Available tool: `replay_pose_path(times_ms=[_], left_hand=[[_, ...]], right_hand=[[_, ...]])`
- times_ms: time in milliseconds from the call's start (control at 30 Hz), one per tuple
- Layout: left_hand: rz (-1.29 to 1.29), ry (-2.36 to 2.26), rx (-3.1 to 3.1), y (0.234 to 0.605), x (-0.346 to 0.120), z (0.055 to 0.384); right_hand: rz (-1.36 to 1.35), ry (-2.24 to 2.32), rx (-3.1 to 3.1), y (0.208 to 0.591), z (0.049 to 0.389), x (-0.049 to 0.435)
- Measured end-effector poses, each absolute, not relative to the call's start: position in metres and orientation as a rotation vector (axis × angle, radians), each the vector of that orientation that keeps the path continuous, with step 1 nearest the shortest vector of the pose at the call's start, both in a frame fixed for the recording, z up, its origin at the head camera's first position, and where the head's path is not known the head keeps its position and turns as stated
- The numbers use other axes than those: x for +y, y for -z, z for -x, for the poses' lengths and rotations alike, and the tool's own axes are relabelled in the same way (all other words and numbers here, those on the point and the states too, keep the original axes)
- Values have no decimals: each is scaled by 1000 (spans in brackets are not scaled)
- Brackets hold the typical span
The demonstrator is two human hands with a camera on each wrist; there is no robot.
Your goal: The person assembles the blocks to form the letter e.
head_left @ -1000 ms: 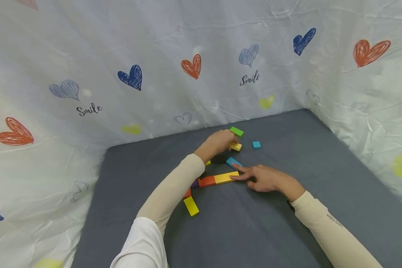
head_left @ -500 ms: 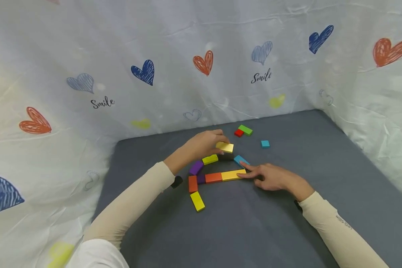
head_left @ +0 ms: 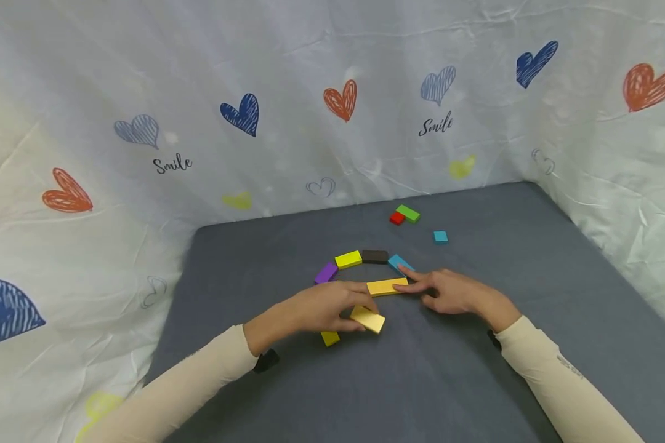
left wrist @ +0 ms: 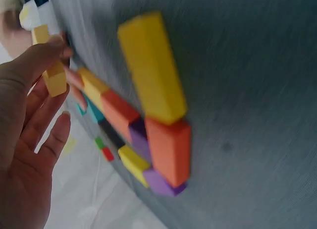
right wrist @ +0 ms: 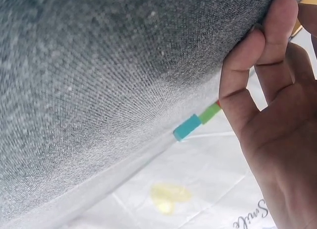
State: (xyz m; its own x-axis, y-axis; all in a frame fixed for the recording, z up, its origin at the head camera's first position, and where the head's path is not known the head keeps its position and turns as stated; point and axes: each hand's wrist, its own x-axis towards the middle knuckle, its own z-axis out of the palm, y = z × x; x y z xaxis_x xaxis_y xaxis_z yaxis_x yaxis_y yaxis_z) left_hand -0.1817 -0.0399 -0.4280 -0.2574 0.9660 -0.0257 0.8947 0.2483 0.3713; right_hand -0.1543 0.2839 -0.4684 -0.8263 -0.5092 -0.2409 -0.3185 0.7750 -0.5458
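My left hand (head_left: 324, 306) pinches a pale yellow block (head_left: 368, 319) between thumb and fingers, in front of the block row. In the left wrist view this block (left wrist: 55, 79) points away from the thumb. Two extended fingers of my right hand (head_left: 451, 291) touch a blue block (head_left: 398, 263) and an amber block (head_left: 385, 287). Blue, black (head_left: 375, 256), yellow (head_left: 348, 259) and purple (head_left: 326, 272) blocks form an arc. Behind my left hand, an orange block (left wrist: 120, 112), a dark purple block (left wrist: 138, 136) and a red-orange block (left wrist: 169, 152) are hidden from the head view.
Another yellow block (head_left: 329, 339) extends toward me from the red-orange one. Farther back on the grey cloth (head_left: 476, 369) lie a green block (head_left: 408, 213), a red block (head_left: 396, 218) and a small blue block (head_left: 440, 237). A white curtain (head_left: 288, 61) with printed hearts borders the table.
My left hand has lifted the pale yellow block from the far side and carried it toward me, past the arc. My right hand keeps its fingers on the same blocks.
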Motion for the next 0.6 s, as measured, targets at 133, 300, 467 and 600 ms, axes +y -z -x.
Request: replay_pose_path(times_ms=[133,300,467,600], left_hand=[[-1766,-369,2221,439,-45,168],[-1815,-205,2251,450,-51,156],[-1816,-121,2341,455,-62,144],[-1768,-160,2445,455,-75,134]], right_hand=[[638,706,2596,466,156,284],[639,706,2598,465,157,283],[618,691,2605,467,156,283],[620,691,2597,468,154,284]])
